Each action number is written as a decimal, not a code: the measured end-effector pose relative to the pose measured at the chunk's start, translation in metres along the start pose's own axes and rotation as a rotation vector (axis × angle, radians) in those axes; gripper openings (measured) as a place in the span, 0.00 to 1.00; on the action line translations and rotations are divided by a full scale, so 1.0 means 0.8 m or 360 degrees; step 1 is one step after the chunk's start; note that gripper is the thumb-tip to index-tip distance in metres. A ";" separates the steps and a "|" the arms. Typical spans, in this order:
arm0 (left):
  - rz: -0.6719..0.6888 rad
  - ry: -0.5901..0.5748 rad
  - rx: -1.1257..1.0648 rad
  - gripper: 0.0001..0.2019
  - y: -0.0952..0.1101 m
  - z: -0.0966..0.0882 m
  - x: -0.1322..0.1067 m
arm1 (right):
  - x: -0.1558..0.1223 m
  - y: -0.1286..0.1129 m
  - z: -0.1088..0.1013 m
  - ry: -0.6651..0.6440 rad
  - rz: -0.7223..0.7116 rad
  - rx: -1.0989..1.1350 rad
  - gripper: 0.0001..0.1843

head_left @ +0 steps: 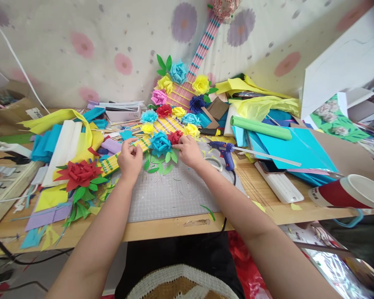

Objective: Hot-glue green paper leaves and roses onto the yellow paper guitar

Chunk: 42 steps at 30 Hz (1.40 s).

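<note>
A small yellow paper guitar (110,163) with green fret strips lies slanted on the grey cutting mat, its body covered in paper flowers. My left hand (130,160) is closed at the neck, thumb and fingers curled around its edge. At the body, my right hand (189,151) has its fingertips on a red paper flower (175,137); part of the grip is hidden. Between the hands sits a blue paper flower (160,143). Green paper leaves (167,169) lie just below it. Left of my left hand rests a large red paper flower (80,173) with green leaves.
A blue glue gun (225,153) with a long glue stick lies right of my right hand, near a tape roll (214,163). A larger pink guitar (202,50) leans behind. Blue sheets (299,147), a phone (269,167) and a paper cup (345,191) occupy the right side.
</note>
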<state>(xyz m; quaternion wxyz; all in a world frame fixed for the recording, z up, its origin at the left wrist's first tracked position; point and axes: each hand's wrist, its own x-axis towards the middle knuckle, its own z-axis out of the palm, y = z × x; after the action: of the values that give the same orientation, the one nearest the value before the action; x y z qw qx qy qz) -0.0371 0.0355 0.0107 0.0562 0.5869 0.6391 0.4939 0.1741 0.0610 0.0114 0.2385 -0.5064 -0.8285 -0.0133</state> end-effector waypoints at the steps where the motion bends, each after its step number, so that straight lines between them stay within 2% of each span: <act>1: 0.0023 0.0029 0.0013 0.13 -0.002 -0.001 0.001 | -0.001 0.000 0.000 -0.0007 -0.0006 -0.0010 0.20; 6: 0.0144 0.0063 0.0077 0.12 0.002 -0.004 0.000 | -0.003 -0.004 -0.007 -0.0041 0.0007 -0.0013 0.19; 10: 0.0138 0.0050 0.0058 0.12 0.004 -0.002 -0.003 | -0.005 -0.008 -0.014 -0.0041 0.0009 0.0045 0.19; 16: 0.0054 0.0025 0.0132 0.15 -0.007 -0.008 0.010 | -0.020 -0.001 -0.023 0.0272 0.0140 0.0228 0.22; 18: 0.0133 -0.0091 0.0220 0.18 -0.014 -0.012 0.019 | -0.031 0.005 -0.024 0.0384 0.0210 0.0266 0.21; 21: 0.0341 -0.0427 0.0432 0.25 -0.021 -0.017 0.032 | -0.048 0.014 -0.021 0.0522 0.0311 0.0310 0.19; 23: 0.0407 -0.0630 0.0566 0.31 -0.020 -0.017 0.039 | -0.057 0.018 -0.019 0.0551 0.0359 0.0339 0.18; 25: 0.0405 -0.0754 0.0678 0.34 -0.017 -0.016 0.046 | -0.062 0.020 -0.017 0.0535 0.0370 0.0360 0.16; 29: 0.0358 -0.0886 0.0829 0.35 -0.009 -0.017 0.060 | -0.064 0.020 -0.017 0.0478 0.0367 0.0382 0.14; 33: 0.0288 -0.0984 0.0815 0.34 -0.013 -0.028 0.078 | -0.065 0.020 -0.016 0.0455 0.0387 0.0410 0.13; 38: 0.0238 -0.1094 0.0785 0.36 -0.015 -0.051 0.099 | -0.067 0.019 -0.016 0.0543 0.0383 0.0473 0.12; 42: 0.0341 -0.1181 0.0898 0.37 -0.003 -0.067 0.115 | -0.068 0.016 -0.019 0.0680 0.0399 0.0486 0.12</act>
<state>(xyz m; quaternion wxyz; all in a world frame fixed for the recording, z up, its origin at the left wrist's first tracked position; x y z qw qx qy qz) -0.1017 0.0796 0.0826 0.0679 0.7786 0.6208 0.0612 0.2114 0.0176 -0.0001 0.4808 -0.5489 -0.6829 0.0349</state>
